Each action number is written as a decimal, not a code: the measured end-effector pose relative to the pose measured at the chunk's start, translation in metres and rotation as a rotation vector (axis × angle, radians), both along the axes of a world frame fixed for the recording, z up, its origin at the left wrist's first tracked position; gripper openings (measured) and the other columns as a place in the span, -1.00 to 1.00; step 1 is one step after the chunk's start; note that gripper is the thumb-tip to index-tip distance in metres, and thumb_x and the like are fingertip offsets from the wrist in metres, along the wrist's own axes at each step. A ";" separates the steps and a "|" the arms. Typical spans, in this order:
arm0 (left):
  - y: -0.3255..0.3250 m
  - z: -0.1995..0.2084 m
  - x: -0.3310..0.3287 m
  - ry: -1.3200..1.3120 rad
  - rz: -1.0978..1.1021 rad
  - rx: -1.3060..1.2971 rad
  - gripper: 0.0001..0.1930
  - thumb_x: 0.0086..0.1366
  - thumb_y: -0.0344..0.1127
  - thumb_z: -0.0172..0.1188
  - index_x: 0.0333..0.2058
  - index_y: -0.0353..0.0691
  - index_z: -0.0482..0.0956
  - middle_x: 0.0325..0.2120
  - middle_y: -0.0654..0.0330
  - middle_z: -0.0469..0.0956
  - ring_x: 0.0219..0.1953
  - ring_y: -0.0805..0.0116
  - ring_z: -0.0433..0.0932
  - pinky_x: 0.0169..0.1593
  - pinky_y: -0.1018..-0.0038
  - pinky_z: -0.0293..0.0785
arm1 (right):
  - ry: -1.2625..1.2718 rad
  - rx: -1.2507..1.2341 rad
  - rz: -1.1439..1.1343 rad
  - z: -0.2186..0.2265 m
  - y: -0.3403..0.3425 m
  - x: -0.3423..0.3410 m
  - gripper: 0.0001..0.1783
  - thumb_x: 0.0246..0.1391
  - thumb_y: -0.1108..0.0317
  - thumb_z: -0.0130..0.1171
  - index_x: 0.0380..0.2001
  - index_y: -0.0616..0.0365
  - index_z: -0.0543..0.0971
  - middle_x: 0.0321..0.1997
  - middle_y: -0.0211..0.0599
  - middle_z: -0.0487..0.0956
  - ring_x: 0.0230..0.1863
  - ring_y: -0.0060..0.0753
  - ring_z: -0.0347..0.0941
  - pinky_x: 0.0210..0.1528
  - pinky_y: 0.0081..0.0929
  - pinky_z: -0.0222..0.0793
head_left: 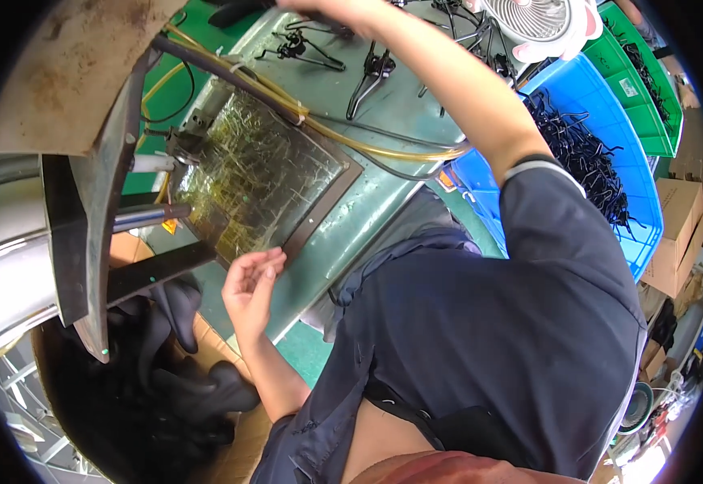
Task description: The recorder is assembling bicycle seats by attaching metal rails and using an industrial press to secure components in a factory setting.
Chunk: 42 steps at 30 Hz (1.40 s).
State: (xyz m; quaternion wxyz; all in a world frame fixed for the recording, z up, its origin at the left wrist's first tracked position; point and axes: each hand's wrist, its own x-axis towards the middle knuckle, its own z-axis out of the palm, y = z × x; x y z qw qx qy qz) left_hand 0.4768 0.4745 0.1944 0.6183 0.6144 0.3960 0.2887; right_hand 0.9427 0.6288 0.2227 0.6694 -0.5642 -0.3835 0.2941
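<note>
My left hand [253, 284] is at the near corner of a scratched, yellowish-stained plate [259, 173] on the green metal bench. Its fingers are loosely curled and apart, and nothing shows in them. Stretched to the far side of the bench, my right hand [343, 11] is blurred and partly cut off by the picture's upper edge. Its fingers do not show clearly. Close by that hand lie black wire-legged metal assemblies, one left of my forearm [293, 47] and another beneath it [376, 68].
Yellow and black hoses [384, 143] cross the bench from a metal machine frame [109, 194] at left. A cardboard box [230, 436] holds black curved pieces [178, 379]. At right are a blue bin [646, 194] of black bent parts, a green bin [662, 133] and a white fan [537, 20].
</note>
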 end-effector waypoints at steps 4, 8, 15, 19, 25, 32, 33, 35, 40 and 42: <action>0.000 0.014 -0.002 0.185 0.056 0.178 -0.78 0.46 -0.55 0.26 0.04 -0.38 0.62 0.03 0.04 0.72 0.11 0.29 0.68 0.23 0.38 0.55 | -0.414 0.055 -0.149 0.009 0.075 0.000 -0.27 0.07 0.05 0.53 0.10 0.46 0.58 -0.13 0.13 0.75 -0.10 0.04 0.70 0.06 -0.20 0.59; 0.003 0.001 -0.074 0.411 0.342 0.405 -0.80 0.47 -0.47 0.26 0.02 -0.35 0.67 0.04 0.09 0.72 0.08 0.35 0.64 0.25 0.39 0.48 | -1.040 -0.308 0.102 -0.020 0.056 -0.044 -0.47 0.08 0.04 0.40 -0.09 0.32 0.70 -0.03 0.32 0.68 0.05 0.21 0.65 0.12 -0.05 0.57; 0.055 -0.040 -0.229 1.042 0.747 0.579 -0.27 0.31 -0.09 0.45 0.32 -0.38 0.44 0.30 -0.17 0.47 0.37 -0.01 0.43 0.43 0.18 0.32 | -1.437 -0.488 0.050 -0.096 0.056 -0.062 -0.50 0.19 0.23 0.32 0.17 0.15 0.59 0.34 -0.01 0.51 0.42 0.15 0.40 0.34 0.14 0.43; 0.075 -0.059 -0.228 1.455 0.667 0.648 0.06 0.10 0.18 0.58 0.42 -0.33 0.31 0.39 -0.28 0.31 0.47 -0.21 0.25 0.47 0.05 0.24 | -1.275 -0.557 0.058 -0.099 0.045 -0.049 -0.48 0.18 0.36 0.23 0.22 0.19 0.57 0.22 0.04 0.59 0.12 0.04 0.64 0.17 -0.07 0.56; 0.102 -0.055 -0.201 1.478 0.593 0.906 0.17 -0.02 0.34 0.58 0.43 -0.21 0.31 0.44 -0.27 0.26 0.44 -0.28 0.28 0.45 0.00 0.28 | -0.485 -0.180 -0.018 -0.027 -0.035 -0.019 -0.30 0.14 0.42 0.26 0.38 0.32 0.46 0.11 -0.02 0.65 -0.12 -0.31 0.63 -0.03 -0.38 0.54; 0.086 -0.051 -0.235 1.481 0.676 0.810 0.15 0.05 0.33 0.53 0.47 -0.18 0.25 0.44 -0.04 0.34 0.43 -0.16 0.35 0.44 0.04 0.32 | 0.614 -0.143 0.521 -0.034 -0.152 -0.033 -0.31 0.26 0.21 0.25 0.33 0.45 0.43 -0.05 -0.17 0.57 -0.30 -0.47 0.37 -0.31 -0.54 0.31; 0.082 -0.056 -0.245 1.489 0.701 0.793 0.15 0.05 0.33 0.53 0.47 -0.18 0.25 0.44 -0.04 0.34 0.43 -0.16 0.35 0.44 0.04 0.32 | 0.636 -0.149 0.520 -0.041 -0.166 -0.040 -0.30 0.27 0.19 0.26 0.33 0.46 0.43 -0.06 -0.20 0.55 -0.30 -0.48 0.36 -0.34 -0.54 0.29; 0.067 -0.066 -0.269 1.508 0.681 0.820 0.09 0.12 0.32 0.48 0.46 -0.19 0.26 0.40 -0.01 0.40 0.41 -0.07 0.38 0.41 0.05 0.35 | 0.639 -0.145 0.559 -0.048 -0.186 -0.053 -0.28 0.29 0.16 0.27 0.34 0.46 0.41 -0.07 -0.25 0.49 -0.33 -0.51 0.33 -0.39 -0.56 0.27; 0.054 -0.062 -0.252 1.704 0.722 0.949 0.01 0.14 0.41 0.38 0.29 -0.35 0.41 -0.04 -0.07 0.61 -0.07 -0.10 0.64 0.02 0.07 0.60 | 0.642 -0.068 0.660 -0.047 -0.201 -0.075 -0.26 0.30 0.16 0.28 0.33 0.51 0.39 0.01 -0.21 0.45 -0.42 -0.58 0.28 -0.54 -0.65 0.26; 0.048 -0.067 -0.249 1.604 0.839 0.889 -0.03 0.21 0.42 0.34 0.27 -0.36 0.41 -0.05 -0.13 0.63 -0.11 -0.15 0.68 -0.05 0.05 0.64 | 0.607 -0.072 0.711 -0.046 -0.197 -0.082 -0.25 0.28 0.13 0.31 0.31 0.54 0.40 0.06 -0.13 0.49 -0.47 -0.59 0.31 -0.59 -0.66 0.25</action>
